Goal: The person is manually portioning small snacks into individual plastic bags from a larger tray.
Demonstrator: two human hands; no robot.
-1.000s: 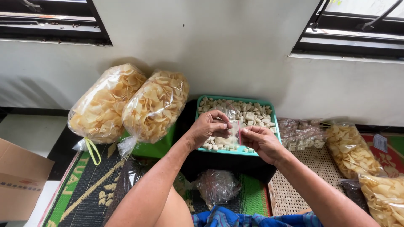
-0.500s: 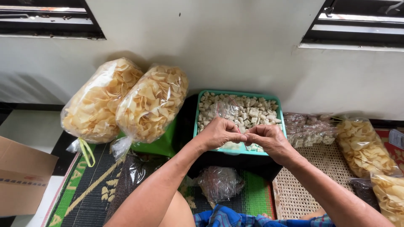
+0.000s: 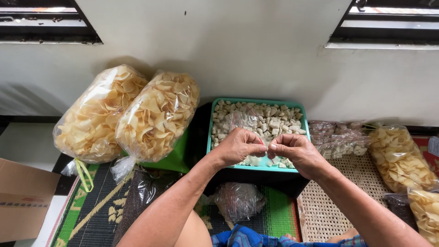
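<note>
Pinching is what I see first: my left hand point(image 3: 238, 145) and right hand point(image 3: 295, 153) meet fingertip to fingertip over the near edge of the tray point(image 3: 213, 120), both closed on the top of a small clear bag point(image 3: 254, 160). Only a sliver of the bag shows below the knuckles, with a thin red line at its mouth between the thumbs; I judge that to be a seal strip, which would explain why both hands grip the same edge so tightly. The bag hangs above the tray, so anything that slips out would fall back among the pale cubes point(image 3: 270, 120) heaped there.

The tray sits at twelve o'clock from me, raised on a dark box point(image 3: 256, 180), which keeps the cubes within easy reach. A loose clear bag point(image 3: 242, 120) lies on the cubes at eleven o'clock of my hands.

At ten o'clock two big bags of chips point(image 3: 157, 114) lean against the wall, knotted at their lower ends, one with a yellow tie point(image 3: 83, 174); they rest partly on a green block point(image 3: 171, 158). At two to three o'clock small filled packets point(image 3: 340, 139) lie heaped on a woven mat point(image 3: 320, 206), with more chip bags point(image 3: 400, 158) beyond. A crumpled wad of empty bags point(image 3: 238, 201) sits at six o'clock, just before my knees, close at hand. A carton point(image 3: 23, 199) stands at eight o'clock on the floor.
</note>
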